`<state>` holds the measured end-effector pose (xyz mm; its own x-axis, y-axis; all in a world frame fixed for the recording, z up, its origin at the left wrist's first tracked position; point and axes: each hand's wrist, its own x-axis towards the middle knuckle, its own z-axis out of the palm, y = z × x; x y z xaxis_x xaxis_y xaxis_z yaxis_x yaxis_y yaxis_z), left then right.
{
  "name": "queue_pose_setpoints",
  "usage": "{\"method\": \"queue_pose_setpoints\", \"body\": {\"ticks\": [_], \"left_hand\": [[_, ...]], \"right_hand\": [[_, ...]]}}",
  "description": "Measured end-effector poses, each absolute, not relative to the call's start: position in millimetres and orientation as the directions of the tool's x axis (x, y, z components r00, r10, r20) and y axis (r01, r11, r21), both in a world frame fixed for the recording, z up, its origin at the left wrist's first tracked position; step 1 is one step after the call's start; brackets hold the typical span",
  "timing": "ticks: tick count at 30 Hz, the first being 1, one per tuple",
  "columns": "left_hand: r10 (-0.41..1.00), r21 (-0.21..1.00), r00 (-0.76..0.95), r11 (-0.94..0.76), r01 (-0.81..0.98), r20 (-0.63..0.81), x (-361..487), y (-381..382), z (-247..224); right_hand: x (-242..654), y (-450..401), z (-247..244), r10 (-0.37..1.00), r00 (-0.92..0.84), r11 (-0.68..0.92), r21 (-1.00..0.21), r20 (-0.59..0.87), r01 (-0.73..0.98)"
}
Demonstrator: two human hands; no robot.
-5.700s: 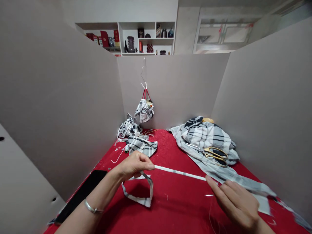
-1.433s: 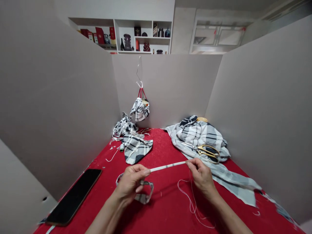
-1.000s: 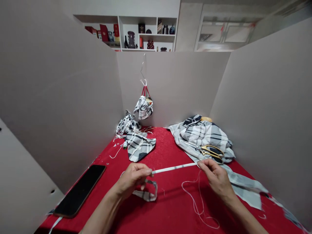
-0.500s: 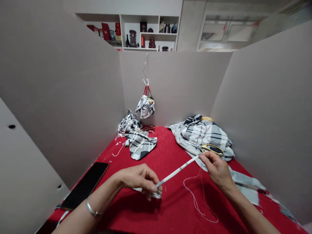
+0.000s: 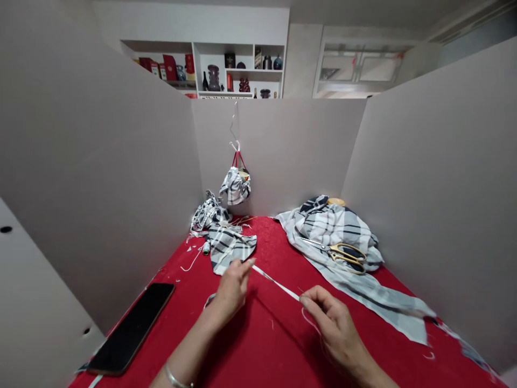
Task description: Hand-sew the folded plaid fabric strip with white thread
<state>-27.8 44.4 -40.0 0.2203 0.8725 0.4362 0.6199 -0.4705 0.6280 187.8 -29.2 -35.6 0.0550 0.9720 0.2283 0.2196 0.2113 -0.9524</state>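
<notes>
Fingertips of the right hand [image 5: 335, 323] are pressed together on one part of the narrow fabric strip [image 5: 277, 283], and the left hand [image 5: 231, 291] is closed on it farther forward. So the strip is in the air between both hands, above the red tabletop [image 5: 274, 245], and it looks slightly twisted. To handle it well, I think the pull should be even and gentle, with the folded edges flat. Loose thread [image 5: 310, 321] hangs beside the right hand; it could catch on the fingers or make a knot, so it is better kept to one side. Beyond the left hand lies a plaid piece [image 5: 230, 247], with a small spool [image 5: 206, 248] beside it. Scissors [image 5: 329, 249] rest on the cloth pile [image 5: 335, 223], whose long tail [image 5: 388, 307] runs along the right side and narrows the working place. Black phone [image 5: 131, 328] lies to the left, near the panel [image 5: 153, 188].
</notes>
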Motion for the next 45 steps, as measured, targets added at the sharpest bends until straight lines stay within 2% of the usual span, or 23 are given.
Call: {"method": "queue_pose_setpoints", "body": {"ticks": [2, 4, 6, 9, 13, 14, 15, 16, 17, 18, 19, 20, 22, 26, 29, 33, 37, 45], "left_hand": [[0.811, 0.304, 0.366, -0.529, 0.792, 0.457, -19, 44, -53], [0.773, 0.067, 0.426, -0.513, 0.856, 0.47, -7, 41, -62], [0.766, -0.041, 0.42, -0.461, 0.887, 0.486, 5, 40, -65], [0.756, -0.049, 0.437, -0.476, 0.878, 0.487, 20, 42, -69], [0.741, -0.002, 0.473, -0.537, 0.844, 0.477, 19, 44, -69], [0.745, 0.068, 0.472, -0.565, 0.823, 0.471, 15, 43, -66], [0.757, 0.176, 0.462, -0.589, 0.789, 0.463, 10, 42, -62], [0.787, 0.407, 0.438, -0.606, 0.684, 0.435, 4, 41, -57], [0.838, 0.661, 0.385, -0.543, 0.519, 0.386, -4, 40, -51], [0.89, 0.853, 0.336, -0.414, 0.317, 0.308, -13, 39, -44], [0.917, 0.951, 0.328, -0.281, 0.126, 0.228, -23, 39, -38], [0.926, 0.984, 0.336, -0.176, -0.023, 0.173, -34, 39, -33], [0.896, 0.99, 0.43, -0.064, -0.123, 0.111, -55, 41, -25], [0.788, 0.996, 0.61, 0.029, 0.09, -0.079, -89, 46, -10], [0.743, 0.955, 0.65, -0.052, 0.292, -0.158, -101, 46, 0], [0.791, 0.908, 0.607, -0.197, 0.37, -0.075, -103, 41, 0], [0.819, 0.907, 0.568, -0.173, 0.384, -0.084, -98, 37, -16], [0.848, 0.941, 0.508, -0.035, 0.336, -0.15, -89, 37, -21]], "right_hand": [[182, -40, -21, 0.996, 0.031, 0.087, -0.996, 0.088, 0.006], [173, -48, -11, 0.995, -0.037, -0.103, -0.97, -0.097, -0.221], [162, -51, -7, 0.971, -0.117, -0.238, -0.886, -0.208, -0.399], [154, -50, -9, 0.967, -0.128, -0.253, -0.78, -0.22, -0.573], [166, -48, -8, 0.981, -0.037, -0.171, -0.762, -0.19, -0.625], [171, -48, -6, 0.984, -0.03, -0.158, -0.78, -0.176, -0.606], [178, -48, -3, 0.987, -0.024, -0.143, -0.807, -0.158, -0.573], [184, -47, 0, 0.99, -0.018, -0.125, -0.839, -0.137, -0.529], [191, -45, 3, 0.993, -0.017, -0.113, -0.874, -0.119, -0.473], [197, -42, 4, 0.995, -0.009, -0.097, -0.908, -0.103, -0.407], [204, -38, 5, 0.997, 0.007, -0.076, -0.94, -0.083, -0.333], [211, -34, 5, 0.998, 0.023, -0.054, -0.966, -0.062, -0.253], [222, -23, 3, 0.998, 0.062, -0.001, -0.995, -0.007, -0.096], [237, -7, 2, 0.984, 0.058, 0.157, -0.97, 0.17, 0.184], [242, 1, 4, 0.949, -0.04, 0.306, -0.874, 0.314, 0.377], [240, 12, -5, 0.901, -0.074, 0.39, -0.723, 0.428, 0.571], [235, 24, -21, 0.871, -0.033, 0.391, -0.652, 0.489, 0.65], [238, 25, -18, 0.888, -0.076, 0.392, -0.66, 0.453, 0.641]]}}
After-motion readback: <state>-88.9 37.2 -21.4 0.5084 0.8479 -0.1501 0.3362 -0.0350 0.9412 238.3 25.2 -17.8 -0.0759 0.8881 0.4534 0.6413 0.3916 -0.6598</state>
